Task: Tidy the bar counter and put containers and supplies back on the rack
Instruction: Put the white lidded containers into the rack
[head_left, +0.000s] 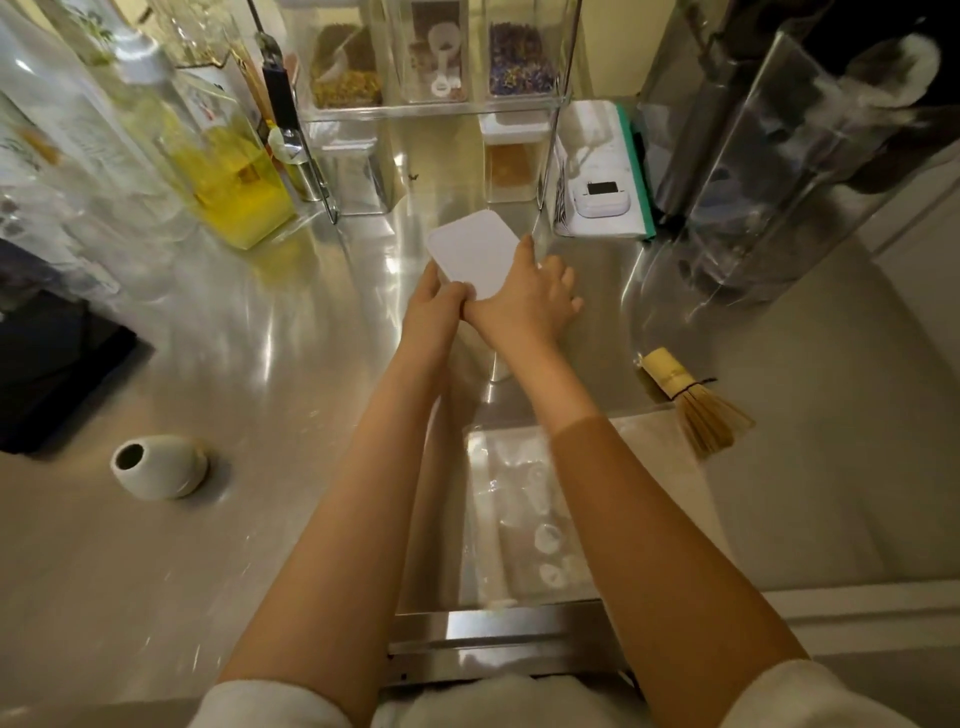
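Canister (483, 332) with the white lid (474, 253) is held upright over the steel counter (234, 332), just near of the rack (556, 104); left hand (434, 306) and right hand (530, 296) are clamped round it. Clear walls could get slippery, and the lower-shelf jars (511, 161) might be knocked.

There is only the one view, from the camera on my head, looking forward and steeply down over my own forearms onto the shiny steel bar counter (218, 332). It sits close: my left hand (434, 304) and right hand (535, 296) meet just above the picture's middle. The wide lens bends the edges (the tall clear bottles (78, 140) at left lean outward). The clear acrylic rack (441, 106) fills the top, facing me, and my white sleeves (270, 701) close the bottom edge.
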